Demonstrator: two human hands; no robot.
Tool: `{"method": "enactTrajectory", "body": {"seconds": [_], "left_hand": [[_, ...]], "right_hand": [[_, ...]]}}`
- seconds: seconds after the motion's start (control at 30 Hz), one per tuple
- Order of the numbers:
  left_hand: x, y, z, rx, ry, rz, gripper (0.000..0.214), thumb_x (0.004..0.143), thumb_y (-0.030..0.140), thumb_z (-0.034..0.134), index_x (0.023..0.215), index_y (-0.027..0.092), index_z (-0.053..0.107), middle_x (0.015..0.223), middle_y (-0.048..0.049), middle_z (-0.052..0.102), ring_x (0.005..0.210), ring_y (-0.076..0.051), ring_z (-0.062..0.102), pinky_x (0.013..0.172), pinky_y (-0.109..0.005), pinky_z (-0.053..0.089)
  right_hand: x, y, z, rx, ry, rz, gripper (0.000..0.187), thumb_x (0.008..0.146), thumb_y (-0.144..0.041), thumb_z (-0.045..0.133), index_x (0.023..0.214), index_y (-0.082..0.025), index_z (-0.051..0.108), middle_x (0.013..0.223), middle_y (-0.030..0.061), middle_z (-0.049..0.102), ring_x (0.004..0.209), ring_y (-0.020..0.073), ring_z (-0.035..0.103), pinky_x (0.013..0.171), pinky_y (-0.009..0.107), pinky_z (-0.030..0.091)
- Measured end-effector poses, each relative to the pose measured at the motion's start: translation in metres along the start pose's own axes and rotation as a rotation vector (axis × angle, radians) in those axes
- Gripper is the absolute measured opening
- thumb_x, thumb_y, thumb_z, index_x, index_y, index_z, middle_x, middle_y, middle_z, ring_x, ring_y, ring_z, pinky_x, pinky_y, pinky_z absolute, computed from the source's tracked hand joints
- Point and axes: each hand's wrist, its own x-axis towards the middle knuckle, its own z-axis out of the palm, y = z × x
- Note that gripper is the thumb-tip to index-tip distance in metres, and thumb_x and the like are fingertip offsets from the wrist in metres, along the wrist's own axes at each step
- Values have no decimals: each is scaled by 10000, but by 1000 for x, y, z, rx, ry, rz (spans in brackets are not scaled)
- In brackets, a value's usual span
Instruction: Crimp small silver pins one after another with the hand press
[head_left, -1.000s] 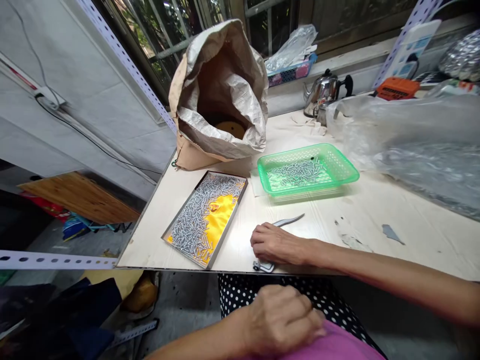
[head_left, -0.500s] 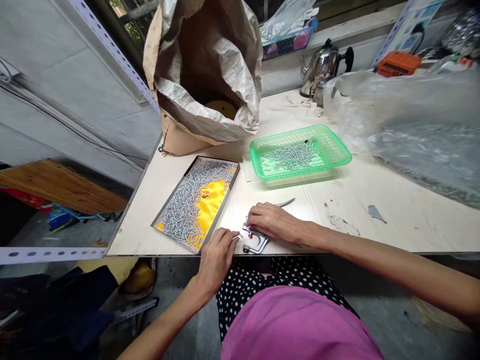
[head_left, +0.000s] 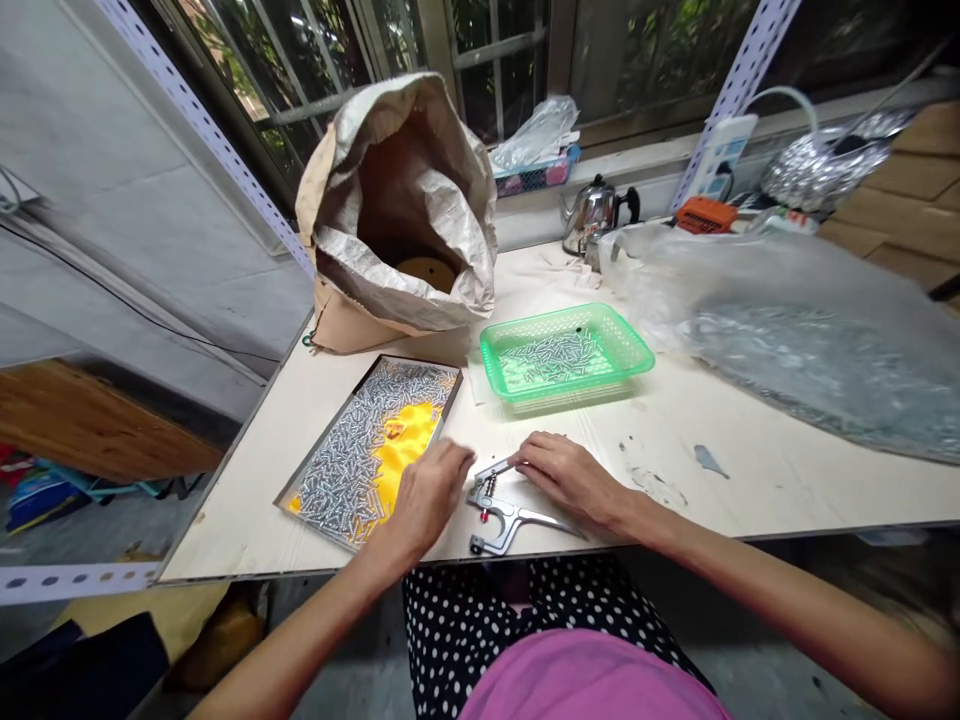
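Note:
A pair of snap-fastener-type pliers (head_left: 508,515), metal with a spring and a small red part, lies at the front edge of the table, its handles apart. My right hand (head_left: 570,475) has its fingers closed on the upper handle. Just left of the pliers, my left hand (head_left: 429,490) is raised with its fingertips pinched; what they hold, if anything, is hidden. Beside that hand lies a shallow tray (head_left: 448,408) full of small silvery metal pins (head_left: 330,460) over a bright yellow bottom. Behind the pliers a green plastic basket (head_left: 525,400) contains more such pins.
A large paper sack (head_left: 356,310) stands open at the back left. A kettle (head_left: 592,222) is near the window, with an orange box (head_left: 705,215) to its right. A big clear plastic bag (head_left: 810,330) covers the right side. A grey scrap (head_left: 709,461) lies on the table (head_left: 240,500).
The view has tilted up. My right hand has shifted onto the pliers' upper handle, which now stands apart from the lower one. My left hand has lifted slightly; its small metal piece is no longer visible.

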Motion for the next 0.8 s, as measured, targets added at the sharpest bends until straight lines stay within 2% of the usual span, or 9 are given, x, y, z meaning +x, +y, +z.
{"method": "enactTrajectory", "body": {"seconds": [0.07,0.13,0.23,0.27,0.33,0.43,0.5,0.63,0.8], "left_hand": [[42,12,-22,-45,200,67,185,979,239,477,1021,176,645,919,-55,651,831,-159,603,754,-273,488],[78,19,-47,-91,392,112,265,958,268,532,1194,169,600,1068,-80,646,838,-147,601,766,-272,494],[103,5,-68,-23,522,51,234,945,289,553,1118,168,654,1008,-71,666,857,-158,600,754,-267,475],[102,-6,-69,27,503,-8,202,942,288,554,1043,172,684,965,-66,675,867,-169,601,753,-269,464],[90,-35,-59,115,378,-178,175,923,273,568,915,177,713,909,-62,688,858,-185,606,738,-271,442],[65,-76,-28,70,82,-443,169,886,223,577,822,171,725,873,-59,709,780,-181,617,687,-261,414],[54,-91,-4,-41,-16,-570,200,880,251,580,774,159,722,830,-56,715,748,-177,621,676,-257,404],[54,-94,26,-113,-21,-636,205,843,289,618,732,147,716,744,-60,703,705,-180,615,659,-259,395],[63,-94,32,-223,6,-625,122,758,168,634,642,159,670,682,-35,670,695,-167,607,681,-254,411]], "right_hand": [[-6,0,-6,-16,9,20,223,995,-202,432,949,-163,648,884,63,626,795,172,577,734,310,462],[-11,-2,-9,-17,11,38,225,996,-198,427,957,-168,647,885,61,627,806,174,585,738,314,467],[-24,-3,-9,2,35,65,214,992,-185,426,974,-172,639,909,65,642,831,180,602,758,323,480],[-29,-3,-7,9,43,73,209,990,-181,428,979,-172,636,917,67,648,837,182,608,759,325,485],[-42,-3,-2,19,47,84,202,986,-175,433,986,-175,635,921,67,658,840,186,618,752,326,489],[-57,-5,10,39,10,104,193,987,-180,442,982,-188,634,908,56,663,817,183,621,738,326,485],[-63,-9,16,54,-5,112,188,988,-183,445,976,-193,632,892,50,662,802,184,618,723,327,478],[-63,-17,23,46,12,126,176,983,-177,456,974,-189,631,879,51,665,806,192,613,720,337,468],[-62,-19,21,-4,33,122,161,969,-161,480,958,-185,639,868,52,659,807,193,606,725,337,468]]}}
